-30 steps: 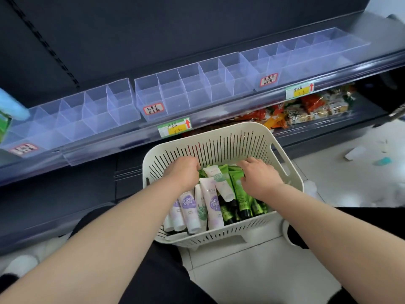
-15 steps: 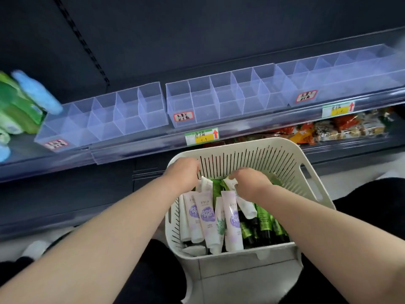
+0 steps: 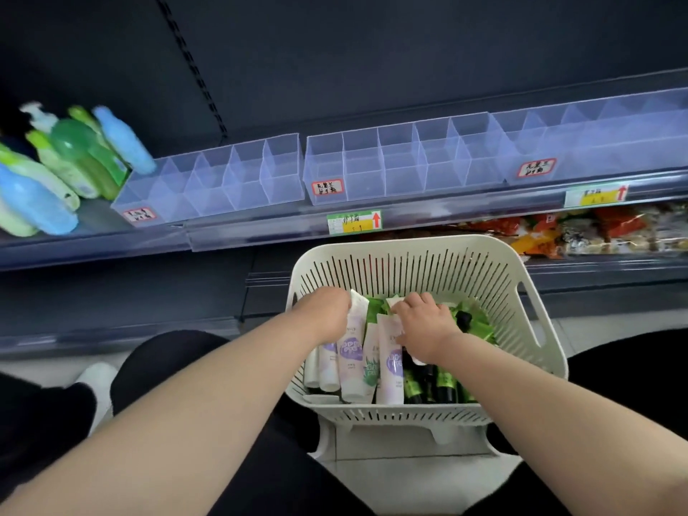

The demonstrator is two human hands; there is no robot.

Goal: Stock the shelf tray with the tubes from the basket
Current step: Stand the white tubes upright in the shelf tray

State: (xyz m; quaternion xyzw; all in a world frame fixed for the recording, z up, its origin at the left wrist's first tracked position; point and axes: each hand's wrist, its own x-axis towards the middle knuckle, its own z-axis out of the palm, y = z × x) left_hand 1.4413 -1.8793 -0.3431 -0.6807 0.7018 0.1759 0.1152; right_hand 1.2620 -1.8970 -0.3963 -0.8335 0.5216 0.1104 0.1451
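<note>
Basket (image 3: 409,244) walls hem left hand (image 3: 327,310) and right hand (image 3: 424,324), each seemingly pinching white tubes (image 3: 350,353); tray (image 3: 402,185) open above.

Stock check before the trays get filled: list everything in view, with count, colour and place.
basket: one, cream, slotted, in front of the shelf
white-and-purple tubes: several, left half of the basket
green tubes: several, black caps, right half of the basket
clear trays: three, divided, in a row on the shelf, no tubes in them
handwritten labels: three, white with red border, one per tray front
price tags: two, green and yellow, shelf edge
bottles: several, green and blue, blurred, left end of the shelf
snack packets: many, red and orange, lower shelf, right
left grip: bare hand in the basket, curled on a white-and-purple tube
right grip: bare hand in the basket, likewise
</note>
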